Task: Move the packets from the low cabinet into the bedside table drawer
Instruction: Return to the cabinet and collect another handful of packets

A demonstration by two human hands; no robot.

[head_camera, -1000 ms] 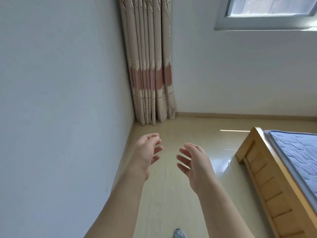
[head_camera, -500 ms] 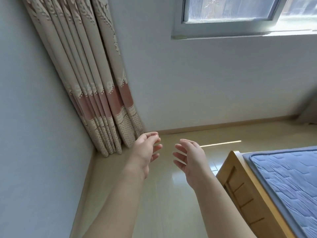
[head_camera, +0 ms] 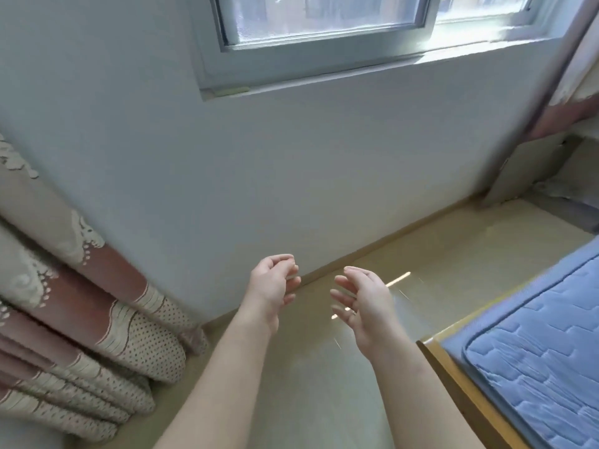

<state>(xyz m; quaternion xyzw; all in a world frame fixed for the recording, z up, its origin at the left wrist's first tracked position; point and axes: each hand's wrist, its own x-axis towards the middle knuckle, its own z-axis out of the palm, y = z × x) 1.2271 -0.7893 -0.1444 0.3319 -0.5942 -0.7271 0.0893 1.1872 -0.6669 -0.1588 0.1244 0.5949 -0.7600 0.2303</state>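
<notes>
In the head view, we hold our left hand and right hand out with palms facing, fingers loosely curled, apart and gripping nothing. Beyond the fingertips lie floor and wall. The curtain hangs left of them and the bed frame sits right. No packets, low cabinet or drawer show. We judge the risk is knocking that frame corner while searching.

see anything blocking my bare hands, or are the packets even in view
Nothing visible blocks the left hand or right hand; both hover empty above the glossy beige floor. No packets, cabinet or drawer show.
</notes>
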